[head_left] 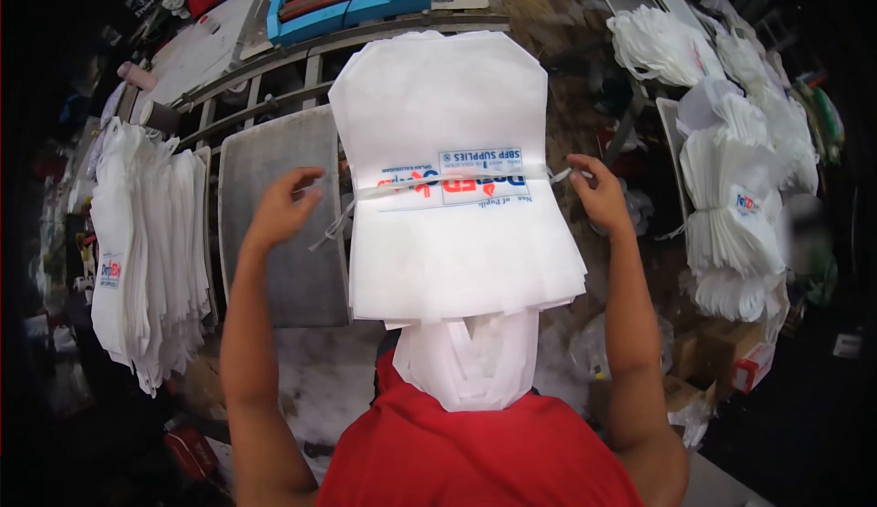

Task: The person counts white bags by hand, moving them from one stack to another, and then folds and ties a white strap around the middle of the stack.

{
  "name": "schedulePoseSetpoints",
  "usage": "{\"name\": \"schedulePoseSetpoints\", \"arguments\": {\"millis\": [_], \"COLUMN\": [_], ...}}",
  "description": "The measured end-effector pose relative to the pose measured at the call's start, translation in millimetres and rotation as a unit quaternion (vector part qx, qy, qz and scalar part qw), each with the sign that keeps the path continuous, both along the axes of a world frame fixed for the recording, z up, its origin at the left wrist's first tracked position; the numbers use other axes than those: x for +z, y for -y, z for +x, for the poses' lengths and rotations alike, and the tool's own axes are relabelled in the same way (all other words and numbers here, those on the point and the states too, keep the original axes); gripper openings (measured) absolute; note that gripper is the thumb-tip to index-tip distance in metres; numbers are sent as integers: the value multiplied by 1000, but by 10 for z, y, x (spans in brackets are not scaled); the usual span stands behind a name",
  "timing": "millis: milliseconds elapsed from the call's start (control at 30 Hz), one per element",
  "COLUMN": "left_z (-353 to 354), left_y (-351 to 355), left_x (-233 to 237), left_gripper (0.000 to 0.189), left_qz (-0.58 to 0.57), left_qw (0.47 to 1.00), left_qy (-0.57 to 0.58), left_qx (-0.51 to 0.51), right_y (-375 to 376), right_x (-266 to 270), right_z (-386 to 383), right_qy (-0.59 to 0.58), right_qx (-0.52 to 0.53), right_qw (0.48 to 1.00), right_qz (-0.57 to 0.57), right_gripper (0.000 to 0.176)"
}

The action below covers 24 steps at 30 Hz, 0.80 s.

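Observation:
A thick stack of white printed bags point(457, 265) lies in front of me, its lower end over my lap. A thin white tie strip point(438, 179) runs across its middle, over the blue and red print. One loose end of the strip hangs at the stack's left edge. My left hand point(290, 204) is raised left of the stack, fingers apart and curved, touching nothing. On the right side, my right hand point(598, 192) has its thumb and forefinger closed around the strip's other end.
Bundles of white bags hang at the left point(151, 251) and right point(735, 205). A grey board point(279, 224) lies beneath my left hand. Farther back is a blue machine point(352, 5). Cardboard boxes point(713, 356) stand at the lower right.

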<state>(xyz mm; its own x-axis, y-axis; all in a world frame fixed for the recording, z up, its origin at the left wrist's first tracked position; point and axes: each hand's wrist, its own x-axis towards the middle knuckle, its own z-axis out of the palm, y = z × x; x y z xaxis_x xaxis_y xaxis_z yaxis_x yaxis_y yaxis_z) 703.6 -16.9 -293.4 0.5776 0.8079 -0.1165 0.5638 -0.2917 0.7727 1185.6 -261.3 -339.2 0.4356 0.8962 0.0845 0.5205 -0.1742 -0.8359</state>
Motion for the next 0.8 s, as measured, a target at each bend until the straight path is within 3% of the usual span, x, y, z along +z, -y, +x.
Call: {"name": "schedulePoseSetpoints", "arguments": {"millis": [67,133,267,367,500,633,667,733,800], "left_z": [259,424,649,847,968,1023,1033,1062,1177], "left_y": [235,509,1244,1635,1687,1649,1662,1708,1776], "left_x": [263,537,828,729,787,1019,1022,963,951], "left_gripper": [34,31,41,55,49,44,44,49,53], "left_qz": [20,125,133,187,203,117,123,183,210], "left_qw": [1000,989,958,918,901,901,900,914,909], "left_qy": [5,-23,-7,-54,-119,-242,-242,-113,-79], "left_qx": [-9,-73,-253,-346,-363,-340,-341,-345,-352], "right_y": [-16,72,140,38,149,547,626,796,883], "right_x": [326,500,700,764,1074,1130,1198,1375,1402], "right_z": [-197,-272,-393,-609,-718,-617,-665,-797,-912], "right_qy": [6,-9,-31,23,45,-56,-55,-84,-29], "right_qx": [-48,-29,3,8,81,29,27,107,145], "right_qw": [998,999,997,999,994,996,996,976,978], "right_qz": [-26,-42,-67,-37,-54,-63,-58,-169,-147], "right_gripper": [24,21,22,24,28,40,40,48,49]}}
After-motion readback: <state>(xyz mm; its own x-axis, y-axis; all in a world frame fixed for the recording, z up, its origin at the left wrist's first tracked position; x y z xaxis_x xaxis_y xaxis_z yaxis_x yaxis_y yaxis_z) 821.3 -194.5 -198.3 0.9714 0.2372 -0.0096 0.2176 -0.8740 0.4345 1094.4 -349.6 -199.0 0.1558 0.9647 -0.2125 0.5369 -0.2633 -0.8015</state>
